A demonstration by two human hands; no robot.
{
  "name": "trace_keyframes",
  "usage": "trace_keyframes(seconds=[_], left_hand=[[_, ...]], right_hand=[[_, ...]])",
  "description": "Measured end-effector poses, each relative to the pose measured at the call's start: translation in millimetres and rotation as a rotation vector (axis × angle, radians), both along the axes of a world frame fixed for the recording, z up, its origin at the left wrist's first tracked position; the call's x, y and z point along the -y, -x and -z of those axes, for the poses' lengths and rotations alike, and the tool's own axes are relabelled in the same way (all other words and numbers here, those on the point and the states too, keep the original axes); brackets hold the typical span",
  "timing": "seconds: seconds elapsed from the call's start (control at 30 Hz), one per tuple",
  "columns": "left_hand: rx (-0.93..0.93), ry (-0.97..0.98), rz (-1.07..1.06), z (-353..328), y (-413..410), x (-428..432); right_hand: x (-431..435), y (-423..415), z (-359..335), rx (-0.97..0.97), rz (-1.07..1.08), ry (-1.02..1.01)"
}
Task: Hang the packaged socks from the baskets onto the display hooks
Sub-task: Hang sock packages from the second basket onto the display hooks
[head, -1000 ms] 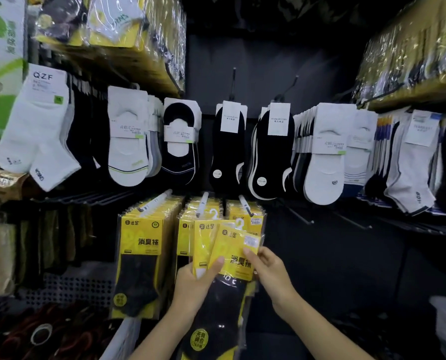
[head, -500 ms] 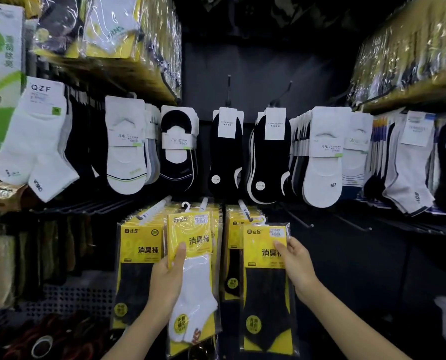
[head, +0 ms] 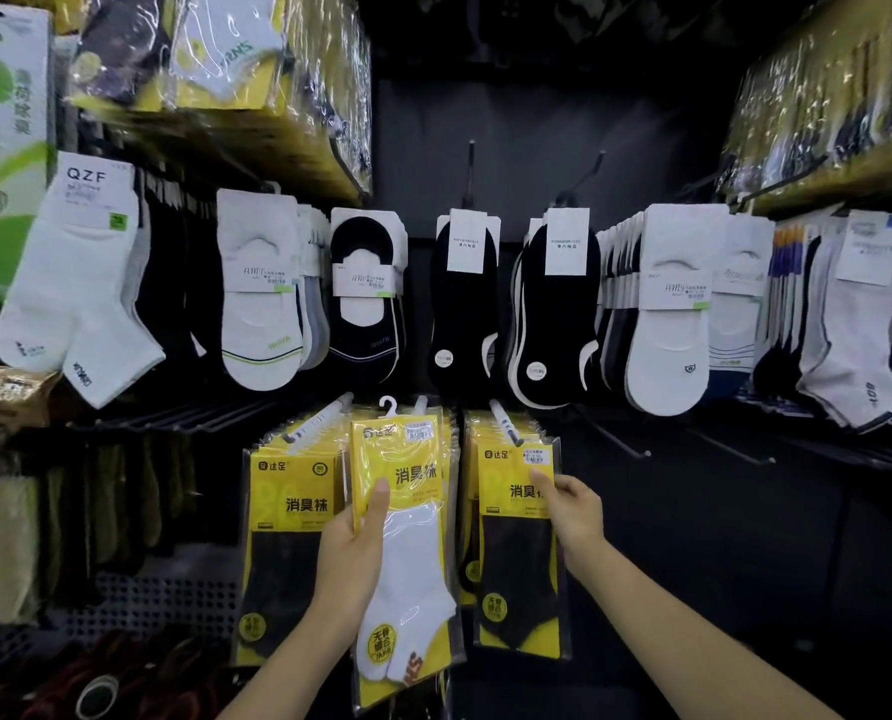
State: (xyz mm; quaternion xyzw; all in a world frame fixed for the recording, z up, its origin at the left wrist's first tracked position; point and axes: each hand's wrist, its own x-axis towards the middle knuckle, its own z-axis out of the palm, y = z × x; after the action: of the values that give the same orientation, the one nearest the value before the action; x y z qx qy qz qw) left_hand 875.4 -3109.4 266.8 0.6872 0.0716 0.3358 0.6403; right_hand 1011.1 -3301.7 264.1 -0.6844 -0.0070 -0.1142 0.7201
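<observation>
My left hand [head: 352, 558] grips a yellow pack of white socks [head: 407, 553] by its left edge, thumb on the front; its white plastic hanger [head: 389, 406] sits just below the middle display hook [head: 420, 405]. My right hand [head: 571, 511] holds the right edge of a yellow pack of black socks [head: 519, 553] that hangs at the front of the right hook [head: 503, 420]. A third row of the same yellow packs [head: 290, 543] hangs on the left hook [head: 319, 420]. No basket is in view.
Above hang rows of white and black no-show socks [head: 464, 304] and white ankle socks [head: 74, 283]. Empty black hooks [head: 620, 439] stick out at the right. Wrapped yellow bundles [head: 256, 80] fill the upper shelves. Dark goods lie at the lower left.
One second ago both hands held the two packs together low down. They have separated: the black pack went right onto its hook, the white pack rose toward the middle hook.
</observation>
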Motion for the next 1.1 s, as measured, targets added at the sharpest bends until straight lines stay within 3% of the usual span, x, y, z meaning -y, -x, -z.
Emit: trace_keyframes(seconds=[0.23,0.5,0.73,1.1], left_hand=[[0.024,0.050,0.162,5.2,0.4,14.6],[-0.073,0.029,0.333,23.4,-4.2,56.8],[-0.051,-0.006,0.354,18.7,-3.7,88.0],[-0.089,0.068,0.307,27.3,-20.8,86.8]], right_hand=[[15.2,9.9,23.0,-0.126,0.077,-0.121],[10.5,89.3,4.2,0.000,-0.397,-0.074],[34.1,95.8,2.5,0.139,-0.197,-0.209],[21.5,56.4,-0.3,0.153,-0.179,-0.055]])
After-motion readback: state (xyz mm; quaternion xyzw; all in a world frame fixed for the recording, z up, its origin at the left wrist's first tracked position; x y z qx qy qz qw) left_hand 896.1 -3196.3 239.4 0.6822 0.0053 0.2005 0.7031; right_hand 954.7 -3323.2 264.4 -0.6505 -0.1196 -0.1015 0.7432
